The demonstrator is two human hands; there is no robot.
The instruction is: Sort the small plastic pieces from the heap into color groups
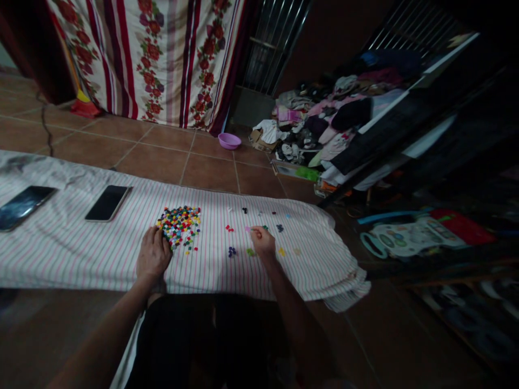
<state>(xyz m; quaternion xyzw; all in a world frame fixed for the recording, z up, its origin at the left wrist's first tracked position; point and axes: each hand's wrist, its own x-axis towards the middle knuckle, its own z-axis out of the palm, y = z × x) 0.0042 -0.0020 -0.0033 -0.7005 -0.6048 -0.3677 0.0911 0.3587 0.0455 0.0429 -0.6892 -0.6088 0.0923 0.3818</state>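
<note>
We sit before a pink-striped sheet (101, 259) spread out as our work surface. Beyond the sheet hang a floral curtain (162, 54) and lies a heap of clothes (328, 119), with a purple basin (229, 141) just past its far edge and a plastic toy panel (413, 237) off its right end. Two phones (107, 203) lie on its left part, well clear of our work. At its middle sits a dense mound of small multicoloured pieces (179, 226). Our left hand (153, 254) is pressed flat-fingered against the mound's near-left edge, seemingly to hem it in. Our right hand (263, 241) pinches its fingertips together, on what we cannot tell, among loose pieces (232, 251) spaced apart right of the mound, apparently to keep them separate.
</note>
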